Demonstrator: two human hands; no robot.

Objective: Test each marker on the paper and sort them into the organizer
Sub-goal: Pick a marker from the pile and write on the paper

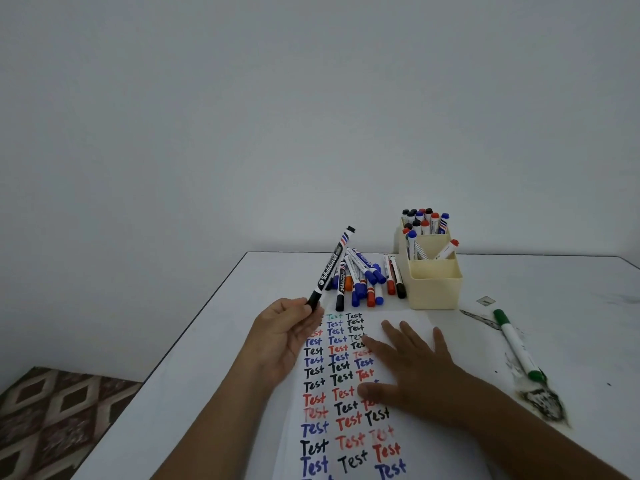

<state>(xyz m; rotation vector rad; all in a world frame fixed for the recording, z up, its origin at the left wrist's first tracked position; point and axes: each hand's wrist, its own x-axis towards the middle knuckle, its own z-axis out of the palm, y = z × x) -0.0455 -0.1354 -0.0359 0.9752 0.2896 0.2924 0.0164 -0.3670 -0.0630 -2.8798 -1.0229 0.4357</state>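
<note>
A sheet of white paper [408, 445] lies on the table, covered in columns of the word "Test" in black, blue and red. My left hand [287, 336] pinches a black whiteboard marker [331, 268] by its capped lower end, the marker tilting up and away. My right hand [412, 370] rests flat on the paper with fingers spread. Behind the paper is a pile of loose markers [367, 278] in blue, red, orange and black. The cream stepped organizer [434, 285] stands to the right; its back compartments hold several upright markers [424, 221], its front compartment looks empty.
A green marker [516, 344] lies on the table right of the paper, beside dark ink smudges [543, 400]. The white table's [214, 358] left edge runs diagonally; a patterned rug [52, 420] lies below it. A plain wall stands behind.
</note>
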